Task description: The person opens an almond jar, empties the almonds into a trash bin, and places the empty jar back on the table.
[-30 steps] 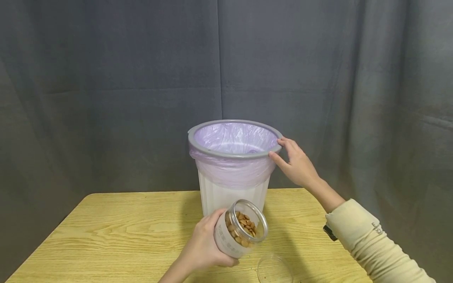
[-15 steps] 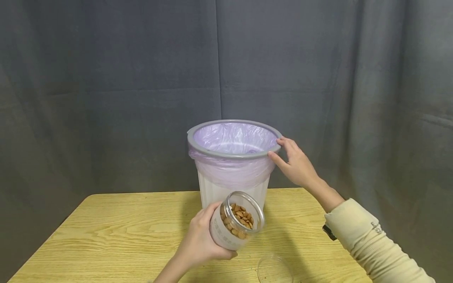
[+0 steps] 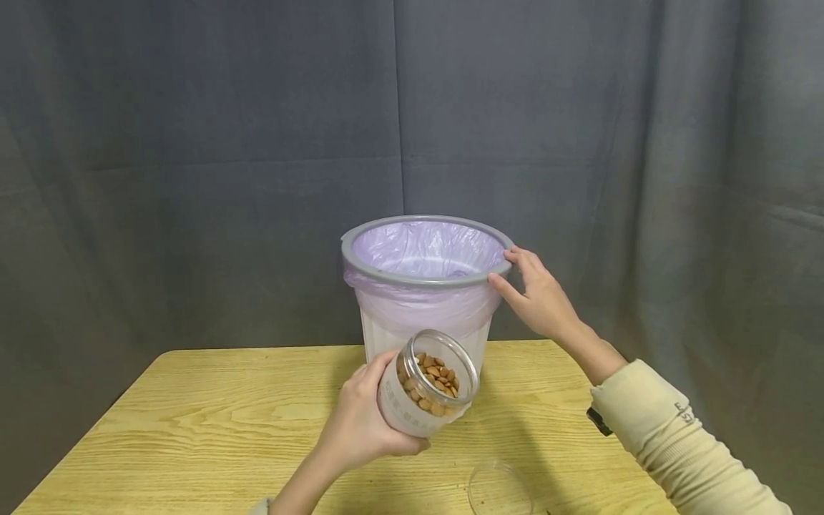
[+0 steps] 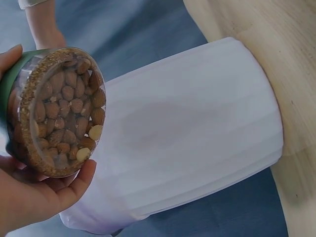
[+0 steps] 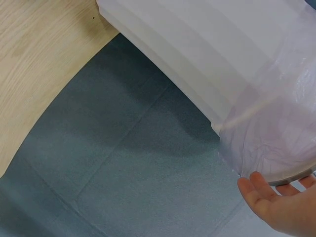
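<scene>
Jar of nuts is held tilted before the bin, mouth high enough, it seems, to keep them in; the left hand grips its side. The right hand, fingers relaxed, touches the bin's right rim, likely steadying it.

head: forward-down, farther back | left wrist: sideways, close on jar | right wrist: sideways, seemingly close | shared: bin

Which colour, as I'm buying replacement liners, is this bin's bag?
The bag is pale purple, clearest in the head view.
</scene>
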A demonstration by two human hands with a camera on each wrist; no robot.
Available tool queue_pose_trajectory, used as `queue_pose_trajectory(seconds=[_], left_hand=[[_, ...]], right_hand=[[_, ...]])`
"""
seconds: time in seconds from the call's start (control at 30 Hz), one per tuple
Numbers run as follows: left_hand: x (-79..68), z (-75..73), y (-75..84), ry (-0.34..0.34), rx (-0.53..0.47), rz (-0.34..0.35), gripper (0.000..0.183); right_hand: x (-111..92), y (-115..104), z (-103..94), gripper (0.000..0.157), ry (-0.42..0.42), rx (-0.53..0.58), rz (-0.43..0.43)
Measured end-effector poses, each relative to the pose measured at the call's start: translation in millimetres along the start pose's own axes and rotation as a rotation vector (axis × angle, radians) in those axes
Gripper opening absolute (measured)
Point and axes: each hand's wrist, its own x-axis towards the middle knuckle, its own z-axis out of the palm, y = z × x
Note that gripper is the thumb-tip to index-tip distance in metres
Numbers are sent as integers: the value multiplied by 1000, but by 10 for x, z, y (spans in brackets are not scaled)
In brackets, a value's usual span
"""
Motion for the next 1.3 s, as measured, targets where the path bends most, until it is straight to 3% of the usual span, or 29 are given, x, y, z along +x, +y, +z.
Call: queue_pose_trajectory(seconds=[0.63,1.3], left_hand=[[104,-121,69,37,50,38,96],[174,-235,119,61,81,34,97]], right_hand=[[2,-7,-13,61,-2,34,5],[-13,5,2,61,14,22,-10]])
